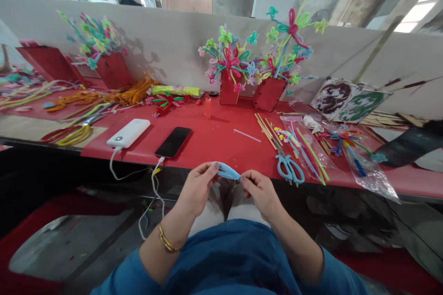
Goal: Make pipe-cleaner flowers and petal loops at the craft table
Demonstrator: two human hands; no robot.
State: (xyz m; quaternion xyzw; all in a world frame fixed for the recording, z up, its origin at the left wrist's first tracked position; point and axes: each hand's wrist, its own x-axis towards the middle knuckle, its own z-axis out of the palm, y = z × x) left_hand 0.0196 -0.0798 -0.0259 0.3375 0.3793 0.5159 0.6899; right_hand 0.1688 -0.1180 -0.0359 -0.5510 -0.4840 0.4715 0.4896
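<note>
A light blue pipe cleaner [226,171], bent into narrow loops, is held between both hands just in front of the red table's near edge [214,159]. My left hand [198,189] pinches its left end, and a gold bangle sits on that wrist. My right hand [260,191] pinches its right end with fingers curled. Blue-handled scissors [290,168] lie on the table just right of my right hand.
A black phone [173,142] and white power bank [128,133] with cables lie to the left. Red boxes [229,89] with pipe-cleaner flowers stand at the back. Wooden sticks [266,128] and bagged pipe cleaners [311,152] lie on the right, orange ones [114,96] on the left.
</note>
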